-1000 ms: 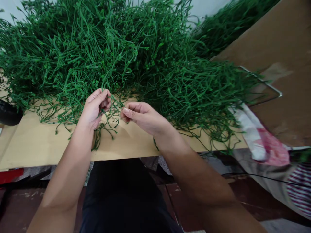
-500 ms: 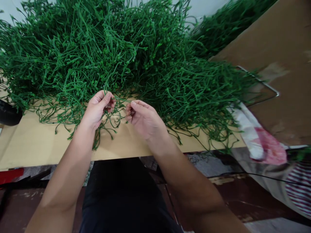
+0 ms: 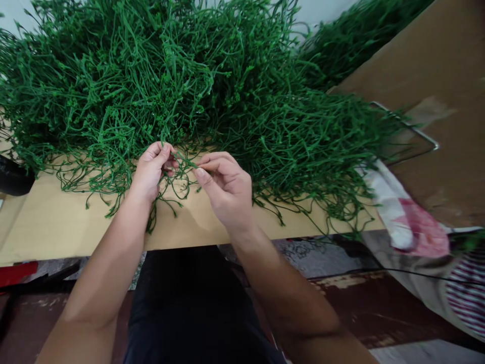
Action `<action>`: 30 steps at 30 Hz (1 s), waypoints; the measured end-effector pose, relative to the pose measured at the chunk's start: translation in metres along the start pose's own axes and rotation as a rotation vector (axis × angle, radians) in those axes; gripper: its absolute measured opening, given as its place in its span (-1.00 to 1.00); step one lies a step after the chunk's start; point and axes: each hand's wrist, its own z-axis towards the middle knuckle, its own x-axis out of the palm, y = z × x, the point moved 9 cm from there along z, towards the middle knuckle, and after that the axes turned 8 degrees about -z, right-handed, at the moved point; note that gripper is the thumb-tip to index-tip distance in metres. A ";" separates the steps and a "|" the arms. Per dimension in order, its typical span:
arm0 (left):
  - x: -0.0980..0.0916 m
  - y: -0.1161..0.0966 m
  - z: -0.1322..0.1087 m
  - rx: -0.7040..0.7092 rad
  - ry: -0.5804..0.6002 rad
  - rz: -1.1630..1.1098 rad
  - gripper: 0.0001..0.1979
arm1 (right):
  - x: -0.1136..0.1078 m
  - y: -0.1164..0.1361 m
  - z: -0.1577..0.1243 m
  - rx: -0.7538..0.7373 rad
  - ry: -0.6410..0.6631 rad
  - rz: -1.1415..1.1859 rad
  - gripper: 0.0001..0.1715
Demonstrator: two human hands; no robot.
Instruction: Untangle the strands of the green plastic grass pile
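Observation:
My left hand (image 3: 151, 169) is closed, thumb against fingers, pinching one end of a thin green artificial plant stem (image 3: 185, 160). The other end of this stem is between the thumb and fingers of my right hand (image 3: 229, 189), so it spans the short gap between both hands. Just beyond them rises a large tangled heap of green artificial stems (image 3: 144, 86), which look like plastic with small budded tips. Loose stems hang over the cardboard below and beside my left hand.
Tan cardboard (image 3: 56, 222) covers the work surface. A tall brown cardboard sheet (image 3: 447, 101) with a bent metal rod (image 3: 422, 135) stands at right, near a red-and-white cloth (image 3: 420, 230). A black cylindrical object (image 3: 13, 177) sits at the left edge.
My right hand has turned over, showing its back, and its thumb and fingers now pinch the stem. The left hand has stayed almost in place.

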 end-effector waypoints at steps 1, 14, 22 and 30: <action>0.000 0.002 0.000 -0.009 -0.005 0.003 -0.81 | 0.002 0.007 -0.001 -0.057 0.015 -0.060 -0.89; -0.028 0.018 0.014 -0.064 -0.254 -0.094 -0.79 | 0.047 0.082 -0.065 -0.646 0.366 -0.183 -0.82; -0.006 0.011 0.006 -0.098 -0.024 -0.181 -0.78 | -0.064 0.050 0.014 -0.345 -0.070 -0.640 -0.82; -0.006 -0.019 -0.001 -0.036 0.067 -0.195 -0.81 | -0.159 0.002 0.043 -0.220 -0.243 -0.824 -0.57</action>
